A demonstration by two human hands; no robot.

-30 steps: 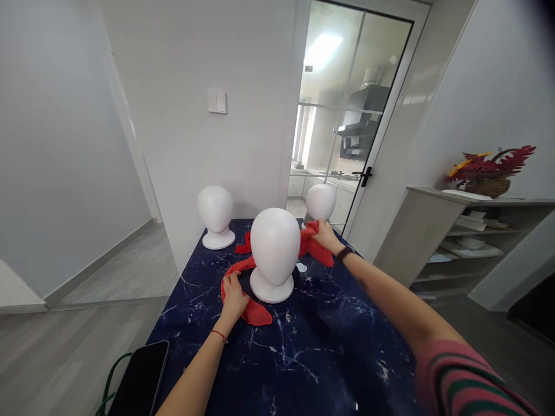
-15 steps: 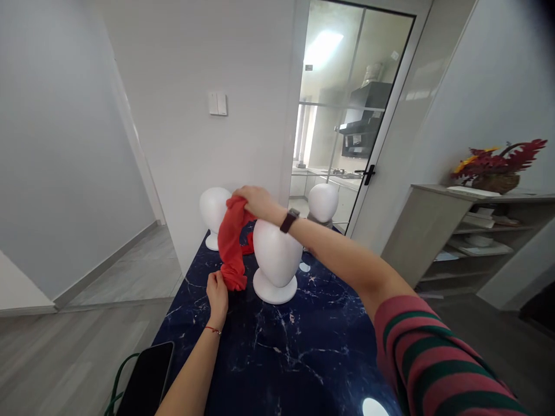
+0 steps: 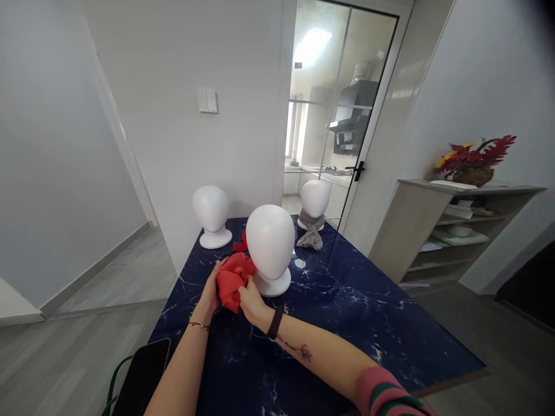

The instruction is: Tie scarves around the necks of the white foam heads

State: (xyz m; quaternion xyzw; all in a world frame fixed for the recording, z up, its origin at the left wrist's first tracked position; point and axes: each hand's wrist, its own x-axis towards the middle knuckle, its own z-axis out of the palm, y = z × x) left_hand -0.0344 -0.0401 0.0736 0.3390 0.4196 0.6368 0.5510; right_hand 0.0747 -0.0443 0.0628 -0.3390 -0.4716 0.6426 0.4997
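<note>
A bunched red scarf (image 3: 235,280) is held between my two hands, low over the table and left of the middle white mannequin head (image 3: 270,242). From the left, my left hand (image 3: 211,287) grips the cloth, its fingers partly hidden behind the folds. My right hand (image 3: 252,301) pinches the near right side of the scarf, close to the head's round base. More red cloth (image 3: 241,242) lies on the table behind, partly hidden by the middle head. That head stands upright and bare.
Another bare white head (image 3: 210,208) stands back left. At back right, a third head (image 3: 315,198) has a grey scarf (image 3: 310,230) round its neck. A black phone (image 3: 143,378) with a green cable lies at the near left edge of the dark blue marbled table (image 3: 338,323).
My right hand has come down from above the scarf to its near right side. The scarf, stretched upright before, is now gathered low between both hands.
</note>
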